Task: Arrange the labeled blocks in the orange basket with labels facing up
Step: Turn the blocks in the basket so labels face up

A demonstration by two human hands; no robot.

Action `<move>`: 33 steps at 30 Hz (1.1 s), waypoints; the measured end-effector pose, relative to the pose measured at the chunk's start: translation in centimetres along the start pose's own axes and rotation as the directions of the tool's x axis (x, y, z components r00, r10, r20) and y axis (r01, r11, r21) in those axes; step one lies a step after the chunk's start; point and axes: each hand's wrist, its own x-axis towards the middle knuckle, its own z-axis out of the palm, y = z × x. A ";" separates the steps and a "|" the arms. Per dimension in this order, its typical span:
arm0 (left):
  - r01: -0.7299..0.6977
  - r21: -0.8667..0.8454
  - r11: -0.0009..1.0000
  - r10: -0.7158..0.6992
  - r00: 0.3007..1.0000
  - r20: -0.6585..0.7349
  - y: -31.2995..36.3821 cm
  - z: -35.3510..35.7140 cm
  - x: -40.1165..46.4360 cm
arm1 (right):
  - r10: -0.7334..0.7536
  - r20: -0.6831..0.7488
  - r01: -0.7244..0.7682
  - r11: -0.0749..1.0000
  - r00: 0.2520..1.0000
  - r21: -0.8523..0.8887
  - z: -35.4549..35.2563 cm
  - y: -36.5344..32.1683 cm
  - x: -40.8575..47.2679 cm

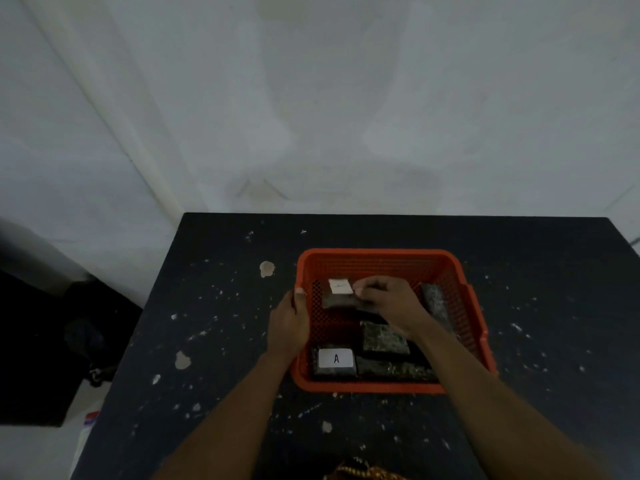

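Note:
An orange mesh basket (381, 259) stands on a black speckled table. My right hand (389, 301) reaches into it and grips a dark block (341, 299) whose white label faces up and away, held above the basket's far left floor. My left hand (289, 323) clasps the basket's left wall, thumb over the rim. At the near left lies a block marked A (334, 360), label up. A speckled block (382, 337) sits in the middle, another (394, 370) along the near wall, and one (436, 303) leans at the right wall, no labels showing.
The black table (214, 341) carries pale chips and stains around the basket. A white wall rises just behind the table's far edge. Dark objects sit on the floor at the left. Something orange and patterned (363, 472) shows at the bottom edge.

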 end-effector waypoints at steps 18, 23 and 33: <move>-0.010 -0.019 1.000 0.010 1.000 0.004 -0.2 0.1 0.2 | -0.014 -0.126 -0.016 0.973 0.992 -0.229 0.2 2.6 -0.1; 0.004 -0.010 1.000 -0.004 1.000 0.005 -0.1 0.0 0.2 | 0.034 -0.218 -0.051 0.996 0.975 -0.073 0.6 2.4 0.1; 0.004 -0.029 1.000 -0.004 1.000 0.002 -0.1 0.0 0.2 | 0.192 -0.174 -0.152 0.964 0.966 0.219 0.4 1.8 0.4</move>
